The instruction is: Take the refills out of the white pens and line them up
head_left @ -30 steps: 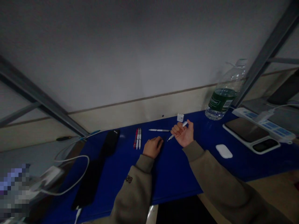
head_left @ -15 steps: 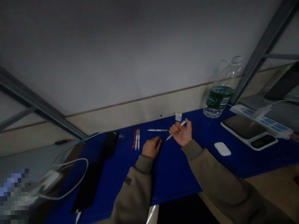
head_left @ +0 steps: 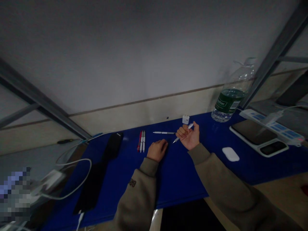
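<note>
My right hand (head_left: 189, 136), palm turned up, has its fingers curled around a white-and-grey pen (head_left: 176, 139). The pen tip points down and left; its other end shows by the thumb. My left hand (head_left: 157, 150) rests on the blue desktop (head_left: 180, 179), fingers curled and partly hidden, with nothing visible in them. Behind both hands a single white-and-grey pen (head_left: 164, 132) lies crosswise. To the left of my left hand, a red pen (head_left: 139, 141) and two white-and-grey pens (head_left: 142, 141) lie side by side.
A white charger plug (head_left: 185, 119) stands near the wall. To the right are a large water bottle (head_left: 227, 102), a white case (head_left: 230, 154), a scale-like device (head_left: 258, 138) and a power strip (head_left: 286, 128). Dark phone-like devices (head_left: 90, 187) and a white cable (head_left: 90, 170) lie left.
The view has shifted slightly. My right hand keeps its grip on the pen with little movement, and my left hand stays on the desktop.
</note>
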Demonstrator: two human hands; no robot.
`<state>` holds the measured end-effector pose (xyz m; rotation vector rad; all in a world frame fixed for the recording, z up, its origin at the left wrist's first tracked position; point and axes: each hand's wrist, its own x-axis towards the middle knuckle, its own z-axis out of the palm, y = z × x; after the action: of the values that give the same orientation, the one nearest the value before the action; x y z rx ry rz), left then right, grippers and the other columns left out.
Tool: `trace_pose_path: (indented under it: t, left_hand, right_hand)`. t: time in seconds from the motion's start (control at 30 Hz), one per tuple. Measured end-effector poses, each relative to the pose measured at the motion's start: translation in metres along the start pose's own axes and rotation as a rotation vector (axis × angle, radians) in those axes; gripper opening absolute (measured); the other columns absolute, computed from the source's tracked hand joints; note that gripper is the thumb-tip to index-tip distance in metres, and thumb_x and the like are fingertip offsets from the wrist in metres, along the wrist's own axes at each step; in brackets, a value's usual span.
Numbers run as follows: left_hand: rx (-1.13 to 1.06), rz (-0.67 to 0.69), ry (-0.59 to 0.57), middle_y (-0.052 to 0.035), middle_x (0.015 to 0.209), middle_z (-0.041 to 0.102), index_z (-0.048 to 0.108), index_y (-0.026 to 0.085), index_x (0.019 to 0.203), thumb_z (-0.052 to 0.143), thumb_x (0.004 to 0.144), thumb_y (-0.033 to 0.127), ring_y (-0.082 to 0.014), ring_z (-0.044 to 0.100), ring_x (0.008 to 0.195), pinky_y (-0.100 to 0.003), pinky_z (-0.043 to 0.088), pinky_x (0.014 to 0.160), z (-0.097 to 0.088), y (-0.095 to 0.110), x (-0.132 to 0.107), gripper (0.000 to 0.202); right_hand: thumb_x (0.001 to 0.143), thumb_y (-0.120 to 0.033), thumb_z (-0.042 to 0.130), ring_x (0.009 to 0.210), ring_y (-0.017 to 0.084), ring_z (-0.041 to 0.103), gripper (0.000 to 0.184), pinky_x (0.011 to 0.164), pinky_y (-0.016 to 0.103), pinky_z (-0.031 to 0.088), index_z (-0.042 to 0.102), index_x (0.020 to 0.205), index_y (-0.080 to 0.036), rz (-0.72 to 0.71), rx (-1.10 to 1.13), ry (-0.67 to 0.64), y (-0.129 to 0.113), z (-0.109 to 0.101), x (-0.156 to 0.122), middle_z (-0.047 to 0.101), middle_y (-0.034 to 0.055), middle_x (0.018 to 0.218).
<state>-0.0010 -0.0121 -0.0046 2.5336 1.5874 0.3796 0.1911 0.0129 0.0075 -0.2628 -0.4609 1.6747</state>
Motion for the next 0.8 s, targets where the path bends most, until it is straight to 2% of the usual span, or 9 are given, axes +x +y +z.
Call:
trace_pose_path:
  t: [0.27,0.8]
  left_hand:
    - [-0.009,-0.006,0.000,-0.0033,0.087,0.064,0.055,0.023,0.094,0.032,0.095,0.039,-0.0157,0.060,0.079,-0.026,0.041,0.070,-0.0025,0.0021,-0.0011,0.028]
    - [-0.005,0.002,-0.002,-0.0033,0.089,0.064,0.055,0.024,0.096,0.032,0.095,0.039,-0.0159,0.061,0.080,-0.026,0.041,0.070,-0.0006,-0.0001,0.0001,0.028]
  right_hand:
    - [0.084,-0.060,0.036,0.044,0.011,0.025,0.051,0.048,0.028,0.031,0.022,0.052,-0.021,-0.048,-0.076,0.031,0.0014,-0.0024,0.0004,0.024,-0.0042,0.049]
    - [0.084,-0.060,0.034,0.046,0.012,0.026,0.050,0.048,0.030,0.031,0.023,0.054,-0.022,-0.062,-0.031,0.012,0.0015,-0.0014,0.0004,0.024,-0.0038,0.050]
